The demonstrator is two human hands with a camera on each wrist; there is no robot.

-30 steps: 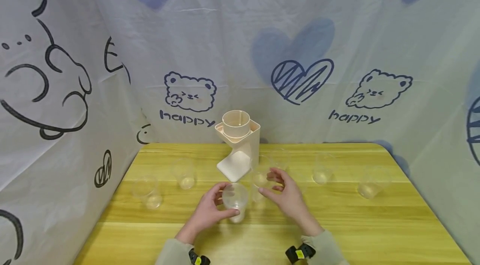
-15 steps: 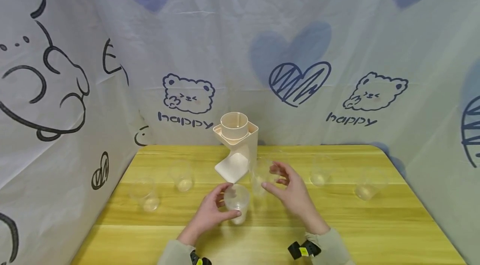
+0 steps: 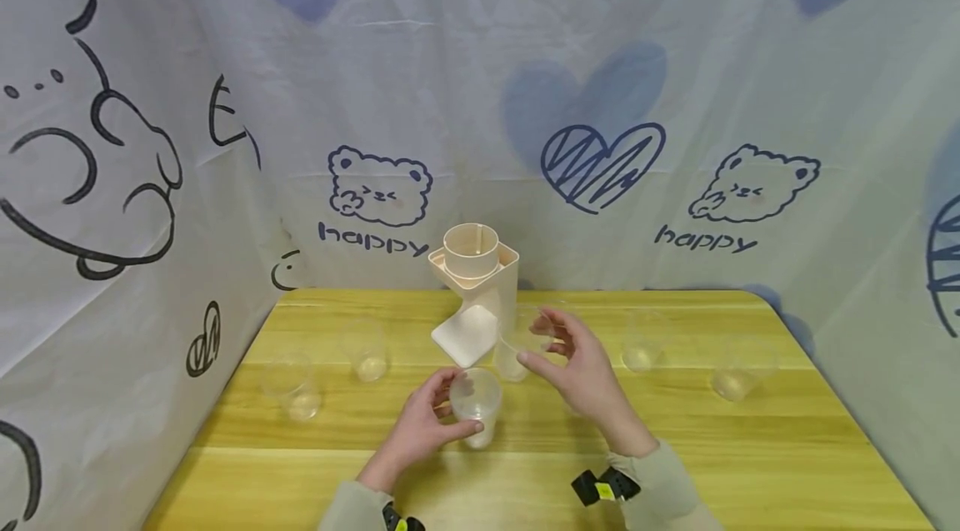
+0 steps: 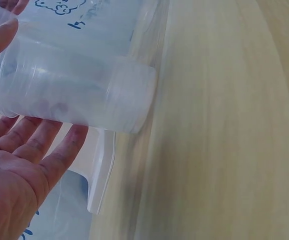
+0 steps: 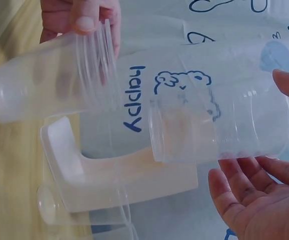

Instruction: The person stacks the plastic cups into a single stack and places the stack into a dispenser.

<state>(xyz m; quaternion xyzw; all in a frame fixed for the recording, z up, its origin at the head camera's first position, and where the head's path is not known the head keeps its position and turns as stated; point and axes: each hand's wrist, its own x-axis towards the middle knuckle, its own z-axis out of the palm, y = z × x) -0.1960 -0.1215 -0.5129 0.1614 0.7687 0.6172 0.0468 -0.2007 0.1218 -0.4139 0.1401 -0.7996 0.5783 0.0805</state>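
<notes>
My left hand (image 3: 420, 427) holds a stack of nested clear plastic cups (image 3: 477, 406) between thumb and fingers. The stack stands mouth up, and in the right wrist view the layered rims of the cup stack (image 4: 49, 85) show beneath that hand's thumb. Just to the right and farther forward, my right hand (image 3: 588, 373) has a single clear plastic cup (image 5: 219, 117) between its thumb and fingertips, raised off the table. A cream-coloured stand (image 3: 495, 298) with a round ring on top is right behind both hands.
Single clear cups stand on the wooden table (image 3: 750, 464): a near-left cup (image 3: 300, 398), a far-left cup (image 3: 367, 356), a cup (image 3: 640, 348) right of my right hand and a far-right cup (image 3: 735, 377). A patterned white cloth (image 3: 465, 97) hangs behind.
My right hand has moved slightly up and forward in the head view with its cup, closer to the cream stand. The left hand and its stack have barely moved.
</notes>
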